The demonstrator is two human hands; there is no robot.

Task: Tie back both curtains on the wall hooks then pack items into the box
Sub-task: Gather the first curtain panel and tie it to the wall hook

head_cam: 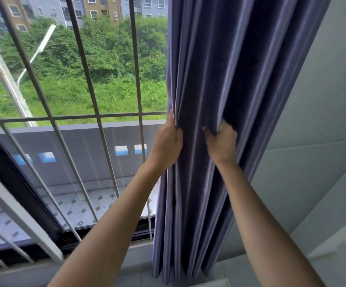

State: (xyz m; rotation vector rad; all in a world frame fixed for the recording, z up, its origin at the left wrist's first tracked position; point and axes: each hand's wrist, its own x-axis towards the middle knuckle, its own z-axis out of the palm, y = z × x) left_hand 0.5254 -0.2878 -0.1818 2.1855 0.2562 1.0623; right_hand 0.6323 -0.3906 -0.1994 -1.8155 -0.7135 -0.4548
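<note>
Looking left to right: a barred window (pixel 74 121) is seen, with trees and buildings beyond. A purple curtain (pixel 219 69) is gathered in folds between the window and a pale wall (pixel 323 121). Its left edge is gripped by the left hand (pixel 168 145), fingers curled round the fabric. A middle fold is pinched by the right hand (pixel 223 142).

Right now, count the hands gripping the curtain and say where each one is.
2. The left hand grips the purple curtain at its window-side edge; the right hand grips folds nearer the wall. The fingertips are buried in the fabric.
</note>
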